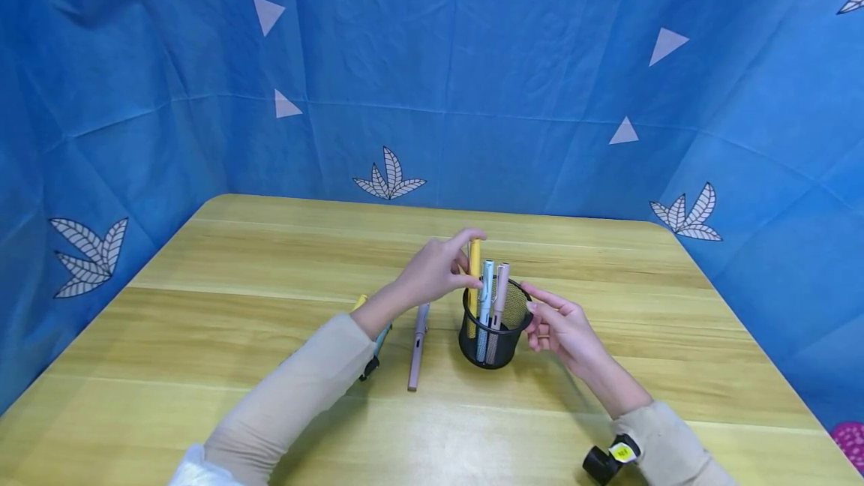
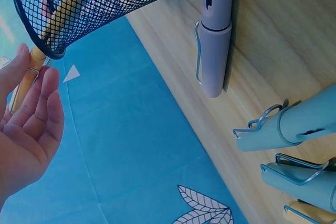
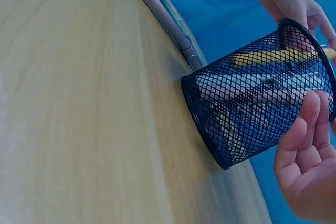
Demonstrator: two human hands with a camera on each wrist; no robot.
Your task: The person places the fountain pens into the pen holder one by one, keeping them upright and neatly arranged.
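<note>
1. Head view: pinching the yellow pen [image 1: 475, 255] by its upper part with the left hand [image 1: 437, 268], thumb and fingers closed on it, probably to hold it upright in the round mouth of the black mesh cup [image 1: 517, 334]. Gripping the cup's rim between thumb and fingertips of the right hand [image 1: 563, 325], likely to steady so light a holder on the desk [image 1: 202, 321]. Note, standing inside, a light-blue pen [image 1: 487, 291] and a lilac pen [image 1: 501, 291].

2. Left wrist view: holding the yellow pen around its clip, leaving the lower part free inside the cup. See, flat on the pale wood grain, a capped purple pen [image 2: 216, 40] with a dark barrel slot, then two teal pens [image 2: 270, 132] and, cut by the frame, a second yellow pen [image 2: 319, 215]. Fitted with bent-wire clips, perhaps hindering rolling.

3. Right wrist view: curving the right fingers along the cup's outer wall. Built of diamond-patterned mesh with solid bands at rim and base. Visible through it, the yellow pen's lower end, short of the base.
</note>
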